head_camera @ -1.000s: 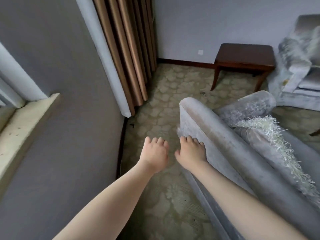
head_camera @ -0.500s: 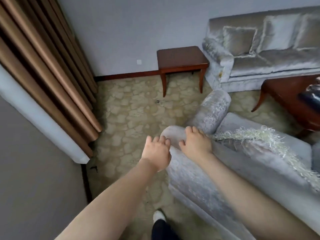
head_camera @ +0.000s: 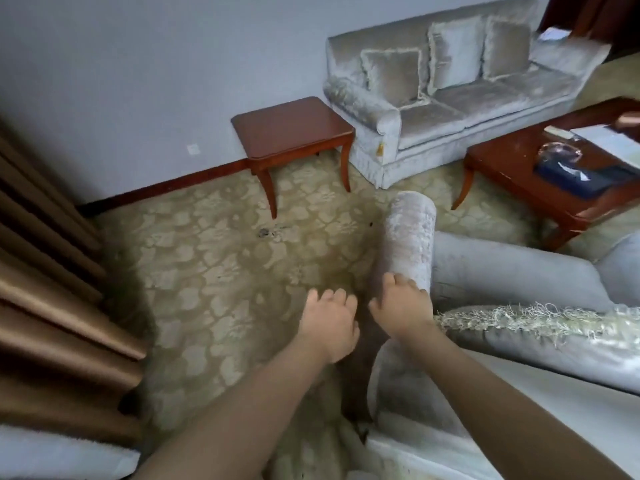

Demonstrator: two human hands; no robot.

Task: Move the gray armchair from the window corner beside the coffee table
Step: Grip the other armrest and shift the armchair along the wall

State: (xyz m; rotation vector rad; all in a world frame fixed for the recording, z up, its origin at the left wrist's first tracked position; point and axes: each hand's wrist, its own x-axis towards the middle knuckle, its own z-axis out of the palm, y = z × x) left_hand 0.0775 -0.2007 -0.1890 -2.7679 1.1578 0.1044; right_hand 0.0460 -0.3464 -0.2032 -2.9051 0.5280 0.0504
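Observation:
The gray velvet armchair (head_camera: 502, 271) fills the lower right, its rolled left armrest pointing toward the dark wooden coffee table (head_camera: 519, 168) at the right. A fringed cushion (head_camera: 540, 320) lies against its backrest. My right hand (head_camera: 403, 306) lies on the near end of that armrest, where it meets the backrest, with fingers curled over the fabric. My left hand (head_camera: 329, 323) hovers over the carpet just left of the chair, fingers loosely bent and apart, touching nothing I can see.
A small wooden side table (head_camera: 294, 129) stands by the far wall, next to a gray sofa (head_camera: 450, 98) with cushions. Brown curtains (head_camera: 52, 289) hang at the left. Patterned carpet (head_camera: 214, 258) lies between curtain and chair. A tissue box and papers sit on the coffee table.
The view has swung right, away from the window wall, bringing the sofa and coffee table into sight. My right hand went from the backrest top to the armrest; my left hand stayed beside the chair.

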